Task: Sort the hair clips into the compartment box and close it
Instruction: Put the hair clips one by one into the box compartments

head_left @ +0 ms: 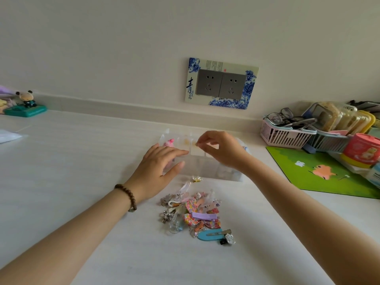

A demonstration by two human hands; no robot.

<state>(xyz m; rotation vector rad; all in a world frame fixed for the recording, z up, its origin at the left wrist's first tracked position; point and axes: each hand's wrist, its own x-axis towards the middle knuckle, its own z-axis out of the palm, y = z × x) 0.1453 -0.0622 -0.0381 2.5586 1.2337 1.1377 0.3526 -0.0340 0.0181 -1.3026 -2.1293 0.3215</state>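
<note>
**Small clip held over the box, pile waiting behind the hands**

Head view: the clear compartment box [202,161] sits open on the white worktop [82,161], its long axis running 9 to 3 o'clock. The right hand [221,149] hovers over the back row, thumb and forefinger pinched on something tiny, probably a small clip, though it is too small to be sure. The left hand [158,167] rests with fingers spread and empty on the box's 9 o'clock end, seemingly steadying it. A pink clip [169,142] already lies in a far-left compartment. The unsorted pile of hair clips [195,214] lies at 6 o'clock from the box, near both wrists; one gold clip [197,178] sits just beside the box's front wall. The pinched piece seems to need only a straight drop; most sorting remains.
</note>
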